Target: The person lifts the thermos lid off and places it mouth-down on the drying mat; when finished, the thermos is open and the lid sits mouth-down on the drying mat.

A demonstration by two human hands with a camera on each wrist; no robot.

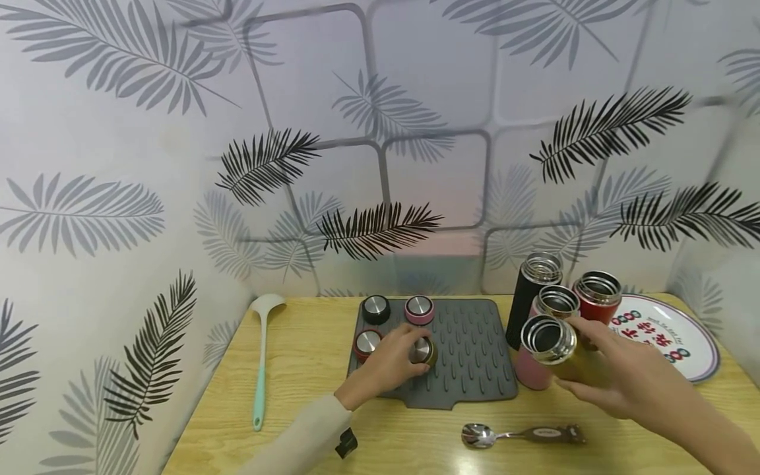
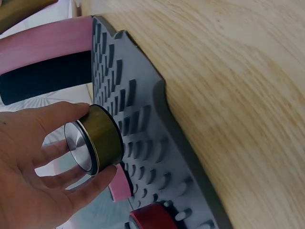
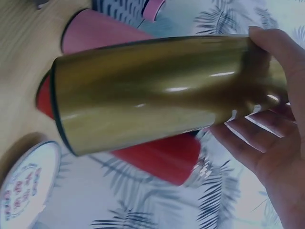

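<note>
My left hand [image 1: 388, 359] pinches a gold thermos lid [image 2: 106, 136] by its sides, steel top toward the palm, at the drying mat [image 1: 475, 356]. Around it on the mat sit a black lid [image 1: 376, 309], a pink lid [image 1: 419, 309] and a red lid [image 1: 367, 342]. Over on the right, my right hand [image 1: 629, 369] grips a gold thermos [image 3: 157, 95] near its uncapped steel mouth. Behind that thermos stand a black thermos [image 1: 522, 303], a pink thermos [image 1: 534, 369] and a red thermos [image 1: 596, 297], all with bare steel mouths.
A white plate [image 1: 703, 346] with red lettering lies behind the right hand. In front of the mat is a spoon [image 1: 479, 435] with a brown handle. A ladle [image 1: 261, 363] with a mint handle lies at the left, and a small black object [image 1: 346, 443] shows by the left sleeve.
</note>
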